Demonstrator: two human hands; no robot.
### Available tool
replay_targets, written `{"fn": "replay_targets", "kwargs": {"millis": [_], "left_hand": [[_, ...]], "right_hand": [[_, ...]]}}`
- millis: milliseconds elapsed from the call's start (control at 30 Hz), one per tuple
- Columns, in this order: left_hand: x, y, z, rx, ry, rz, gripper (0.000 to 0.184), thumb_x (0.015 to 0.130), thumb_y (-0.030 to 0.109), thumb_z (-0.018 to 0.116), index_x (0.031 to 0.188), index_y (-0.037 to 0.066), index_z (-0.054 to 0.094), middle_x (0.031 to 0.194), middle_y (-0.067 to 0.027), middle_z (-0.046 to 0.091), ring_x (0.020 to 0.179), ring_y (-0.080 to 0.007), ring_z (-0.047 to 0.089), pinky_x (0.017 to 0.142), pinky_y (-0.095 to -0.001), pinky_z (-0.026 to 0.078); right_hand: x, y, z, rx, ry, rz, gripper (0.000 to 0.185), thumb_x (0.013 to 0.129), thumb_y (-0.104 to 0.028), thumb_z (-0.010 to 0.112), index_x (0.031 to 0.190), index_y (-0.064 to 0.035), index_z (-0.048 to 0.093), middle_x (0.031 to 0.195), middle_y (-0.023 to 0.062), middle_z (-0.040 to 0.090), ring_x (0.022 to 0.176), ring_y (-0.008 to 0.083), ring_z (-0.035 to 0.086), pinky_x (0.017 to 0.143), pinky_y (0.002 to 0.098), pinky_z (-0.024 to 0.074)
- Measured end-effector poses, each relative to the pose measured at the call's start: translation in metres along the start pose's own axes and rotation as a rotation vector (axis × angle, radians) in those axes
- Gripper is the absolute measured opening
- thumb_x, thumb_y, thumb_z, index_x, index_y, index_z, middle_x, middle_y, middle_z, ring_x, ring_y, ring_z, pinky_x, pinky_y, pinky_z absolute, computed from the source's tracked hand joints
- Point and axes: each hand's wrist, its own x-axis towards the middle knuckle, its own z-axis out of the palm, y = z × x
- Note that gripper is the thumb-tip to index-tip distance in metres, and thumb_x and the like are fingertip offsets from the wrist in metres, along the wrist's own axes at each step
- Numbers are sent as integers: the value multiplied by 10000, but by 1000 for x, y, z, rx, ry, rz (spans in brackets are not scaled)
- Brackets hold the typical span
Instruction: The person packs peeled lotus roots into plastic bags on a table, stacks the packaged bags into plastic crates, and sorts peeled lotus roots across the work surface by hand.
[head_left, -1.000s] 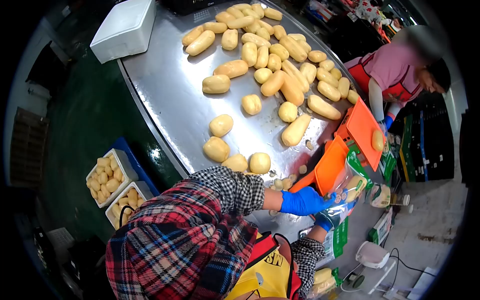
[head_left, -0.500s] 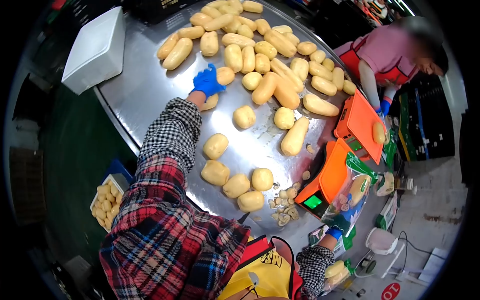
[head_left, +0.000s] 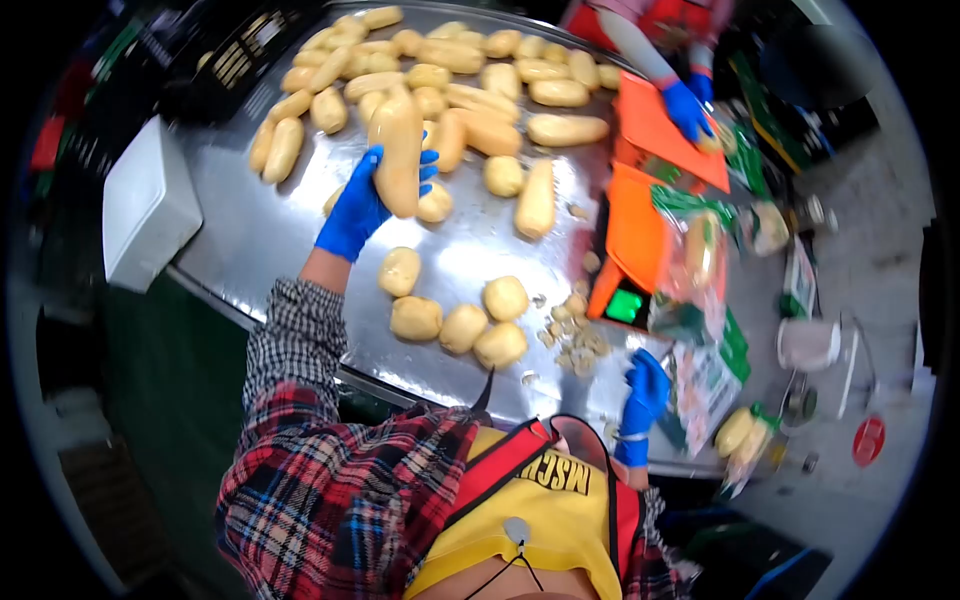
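Note:
My left hand (head_left: 352, 212), in a blue glove, grips a long pale root piece (head_left: 397, 150) above the metal table (head_left: 235, 235). The piece is upright in view, with fingertips showing at its right side. Near the table's right front edge is my gloved right hand (head_left: 645, 392), loosely bent and holding nothing. It is beside flat printed bags (head_left: 705, 385). A clear bag with a root piece (head_left: 700, 250) rests by the orange scale (head_left: 636, 235), whose display glows green. Several short root pieces (head_left: 463, 328) sit between my hands.
Many root pieces (head_left: 450, 55) cover the table's far side. A white foam box (head_left: 150, 205) stands at its left edge. Cut slices (head_left: 580, 345) lie left of my right hand. A co-worker's gloved hand (head_left: 686, 108) is over a second orange scale (head_left: 650, 125).
My left hand has left the bag, reached across the table and taken hold of a long root piece. My right hand has let go of the bag and moved down. The view has shifted.

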Motion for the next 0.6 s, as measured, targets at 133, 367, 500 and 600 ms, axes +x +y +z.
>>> {"fn": "replay_targets", "kwargs": {"millis": [133,367,500,600], "left_hand": [[-2,-98,78,127,-230,-16,753,838,323,662,1420,26,288,1359,-178,448,1202,-305,497,1001,-428,423],[-29,-214,219,360,-325,-296,711,890,244,629,1443,19,244,1408,-137,368,1290,-214,370,1071,-319,292],[-16,-248,199,835,-254,-167,697,932,357,551,1461,51,216,1358,-108,434,1201,-184,461,1001,-327,379],[23,-249,195,613,16,-655,673,841,581,580,1247,57,465,1102,-97,572,992,-182,552,825,-326,457]], "right_hand": [[-14,-14,45,19,-394,-147,573,793,-120,704,1321,-44,494,1273,103,563,1038,200,590,877,314,479],[2,-34,64,382,-115,-87,907,796,-172,719,1474,-15,137,1452,163,329,1302,236,385,1051,347,342],[-21,-16,-11,393,-48,66,794,798,-104,687,1452,-29,243,1336,126,454,1183,209,488,942,316,436],[-21,-15,-45,403,-9,237,639,803,-138,677,1362,-31,387,1100,111,601,875,201,642,660,299,540]]}}
